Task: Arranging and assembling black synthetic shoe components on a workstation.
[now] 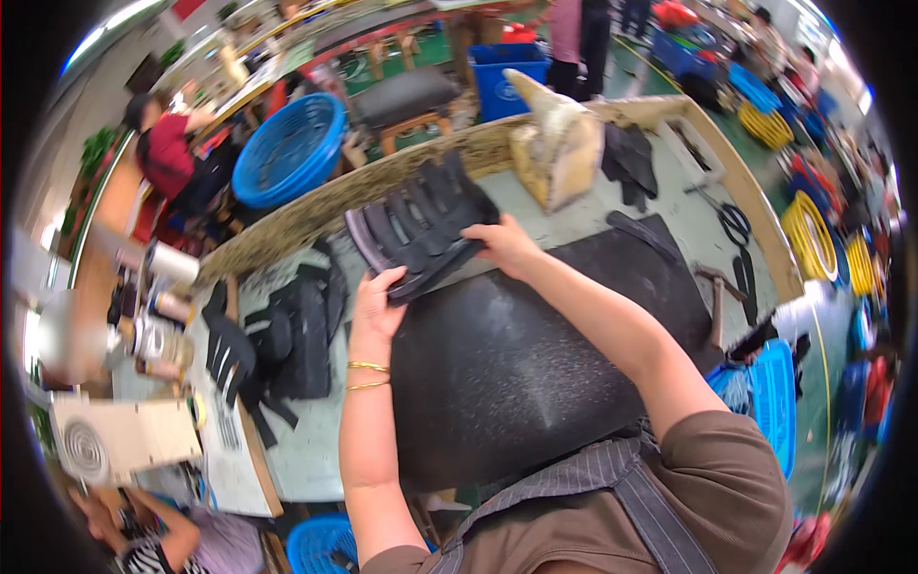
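Note:
Both my arms reach forward over a black work mat (516, 373). Between my hands, near the far edge of the table, are black strappy sandal uppers (421, 225), with slits between their straps. They look like several layers laid together. My left hand (381, 297) grips the near left end, its thumb on top. My right hand (504, 246) pinches the near right edge, with the fingers partly hidden underneath. More black strap pieces (301, 335) lie in a loose pile to the left of the mat. A single black strip (645, 237) rests on the mat's far right part.
A yellowed shoe-last-shaped stand (557, 143) rises at the back. Scissors (733, 225) and a hammer (717, 301) lie at right. A wooden rim (287, 234) borders the table. Blue baskets (292, 148) stand beyond it, and another blue basket (773, 402) is at right. People sit nearby.

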`<state>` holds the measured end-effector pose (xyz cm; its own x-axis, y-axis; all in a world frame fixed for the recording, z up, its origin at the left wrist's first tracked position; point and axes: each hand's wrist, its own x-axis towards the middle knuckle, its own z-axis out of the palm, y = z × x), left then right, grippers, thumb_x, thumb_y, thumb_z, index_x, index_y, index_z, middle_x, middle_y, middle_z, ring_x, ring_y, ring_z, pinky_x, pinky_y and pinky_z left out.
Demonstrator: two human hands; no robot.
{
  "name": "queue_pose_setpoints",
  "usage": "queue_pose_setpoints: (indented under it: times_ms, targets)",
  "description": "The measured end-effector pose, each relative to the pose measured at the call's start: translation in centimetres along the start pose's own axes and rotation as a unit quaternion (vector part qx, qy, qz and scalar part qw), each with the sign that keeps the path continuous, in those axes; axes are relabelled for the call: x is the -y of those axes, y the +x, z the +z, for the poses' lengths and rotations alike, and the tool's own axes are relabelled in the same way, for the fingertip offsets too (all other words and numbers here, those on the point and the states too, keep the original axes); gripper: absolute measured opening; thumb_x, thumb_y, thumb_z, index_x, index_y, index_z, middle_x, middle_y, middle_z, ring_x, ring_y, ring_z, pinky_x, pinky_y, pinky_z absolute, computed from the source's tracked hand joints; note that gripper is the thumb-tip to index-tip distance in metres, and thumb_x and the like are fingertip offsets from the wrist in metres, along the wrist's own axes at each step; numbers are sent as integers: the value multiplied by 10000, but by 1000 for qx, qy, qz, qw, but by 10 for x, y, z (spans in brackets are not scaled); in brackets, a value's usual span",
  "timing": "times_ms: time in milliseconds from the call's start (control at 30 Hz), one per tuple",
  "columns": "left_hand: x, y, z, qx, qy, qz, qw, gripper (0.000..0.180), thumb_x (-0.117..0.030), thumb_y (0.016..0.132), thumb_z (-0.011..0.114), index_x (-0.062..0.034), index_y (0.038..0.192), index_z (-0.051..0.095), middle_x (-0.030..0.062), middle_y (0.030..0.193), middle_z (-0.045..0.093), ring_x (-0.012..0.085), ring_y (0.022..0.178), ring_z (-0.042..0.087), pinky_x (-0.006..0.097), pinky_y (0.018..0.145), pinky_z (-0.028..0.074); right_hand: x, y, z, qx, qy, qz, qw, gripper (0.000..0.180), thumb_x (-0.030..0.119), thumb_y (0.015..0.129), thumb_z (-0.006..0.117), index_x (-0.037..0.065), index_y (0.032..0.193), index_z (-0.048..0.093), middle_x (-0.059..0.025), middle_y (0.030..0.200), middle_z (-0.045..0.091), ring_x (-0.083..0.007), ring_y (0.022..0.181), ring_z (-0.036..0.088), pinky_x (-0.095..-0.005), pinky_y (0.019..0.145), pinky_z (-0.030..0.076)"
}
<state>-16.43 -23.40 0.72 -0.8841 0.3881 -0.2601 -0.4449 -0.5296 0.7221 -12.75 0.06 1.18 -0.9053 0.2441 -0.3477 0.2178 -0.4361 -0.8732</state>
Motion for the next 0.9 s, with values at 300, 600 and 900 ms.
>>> queue_pose_setpoints:
  times_ms: [300, 600, 900]
  targets:
    - [2, 75, -56, -99, 68, -83, 989, 80, 36, 801, 675, 3, 869, 650, 123, 856, 688, 266, 821, 678, 408, 814, 561, 31, -19, -71, -11, -405, -172, 898, 352, 199, 830, 707, -24, 1090, 629, -160, 922, 704, -287, 874, 687, -379, 763, 552]
    - [10, 30, -5, -175, 259, 65, 948, 478, -167, 904, 693, 14, 1304, 505, 136, 1281, 575, 236, 1172, 558, 373, 982, 443, 96, 42, -335, -456, -538, -124, 698, 555, 491, 828, 724, -18, 1030, 631, -216, 1065, 676, -375, 1004, 640, -446, 872, 500]
    - [34, -86, 54, -238, 391, 179, 871, 541, -199, 950, 660, -9, 1404, 437, 129, 1376, 489, 212, 1229, 489, 340, 1061, 375, 128, 104, -298, -362, -475, 116, 793, 996, 489, 654, 875, 10, 1407, 434, -208, 1402, 497, -364, 1300, 475, -458, 1055, 431]
